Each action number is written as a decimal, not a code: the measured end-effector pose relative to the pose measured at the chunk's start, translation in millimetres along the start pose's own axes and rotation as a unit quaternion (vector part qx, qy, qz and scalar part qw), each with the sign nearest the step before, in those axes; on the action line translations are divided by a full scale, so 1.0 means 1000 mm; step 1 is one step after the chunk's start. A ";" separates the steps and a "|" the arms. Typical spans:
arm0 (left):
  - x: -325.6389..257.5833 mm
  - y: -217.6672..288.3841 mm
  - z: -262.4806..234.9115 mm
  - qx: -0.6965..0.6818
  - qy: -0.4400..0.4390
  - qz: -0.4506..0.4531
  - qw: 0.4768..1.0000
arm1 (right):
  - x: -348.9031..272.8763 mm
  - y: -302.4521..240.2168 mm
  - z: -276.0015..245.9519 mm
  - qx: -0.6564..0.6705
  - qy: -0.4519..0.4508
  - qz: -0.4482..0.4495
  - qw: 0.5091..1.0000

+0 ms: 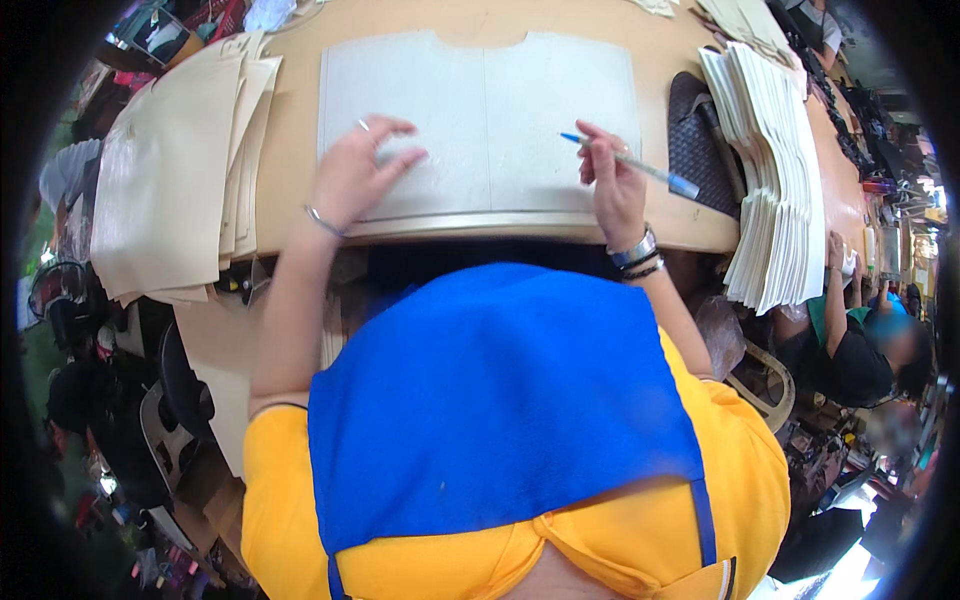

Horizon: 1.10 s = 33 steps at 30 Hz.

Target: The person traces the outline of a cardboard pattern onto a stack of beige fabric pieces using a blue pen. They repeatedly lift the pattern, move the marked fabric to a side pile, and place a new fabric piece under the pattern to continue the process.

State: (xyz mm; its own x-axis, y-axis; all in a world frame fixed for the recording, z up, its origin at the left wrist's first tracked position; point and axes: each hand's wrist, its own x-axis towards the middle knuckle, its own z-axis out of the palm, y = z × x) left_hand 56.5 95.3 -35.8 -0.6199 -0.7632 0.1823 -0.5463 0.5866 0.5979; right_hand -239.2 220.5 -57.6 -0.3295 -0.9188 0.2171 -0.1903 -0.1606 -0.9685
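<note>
**Bench note: pen held over grey panel, left hand pinning it**

Your left hand (355, 170) lies flat and open on the grey panel (480, 125), fingers spread toward its middle, pressing the sheet down on the wooden table (290, 140). Your right hand (612, 185) is closed around a blue pen (630, 165), gripped between thumb and fingers; the tip points left and sits over the right half of the panel, near its fold line. Whether the tip touches the surface, I cannot tell.

The panel lies straight ahead of you at the table's near edge, with a notch at the top and a crease down the centre. No pen marks are visible on it at this resolution, so by my judgement the marking is at its start or too faint to see.

Stack of cream sheets (170, 170) to your left, fanned and overhanging the edge. Taller pile of white sheets (775, 170) to your right, beside a dark woven bag (705, 140). Which pile is finished work cannot be told.
</note>
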 end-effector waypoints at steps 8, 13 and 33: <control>0.034 0.004 -0.019 0.282 -0.153 -0.099 0.942 | -0.011 0.003 0.031 0.031 -0.119 -0.001 0.992; 0.042 -0.015 -0.037 0.283 -0.231 -0.145 0.920 | -0.011 -0.014 0.057 0.002 -0.238 -0.003 0.971; 0.039 -0.020 -0.058 0.310 -0.260 -0.193 0.894 | 0.108 0.029 -0.021 -0.355 0.049 -0.137 0.923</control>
State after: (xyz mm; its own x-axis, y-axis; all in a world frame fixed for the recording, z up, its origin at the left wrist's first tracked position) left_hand 75.6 37.8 5.0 -0.4072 -0.8073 -0.4272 -0.8835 0.4667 -0.0397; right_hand -299.9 124.8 -59.8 -0.2535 -0.8361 0.4864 -0.8265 -0.0741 -0.5581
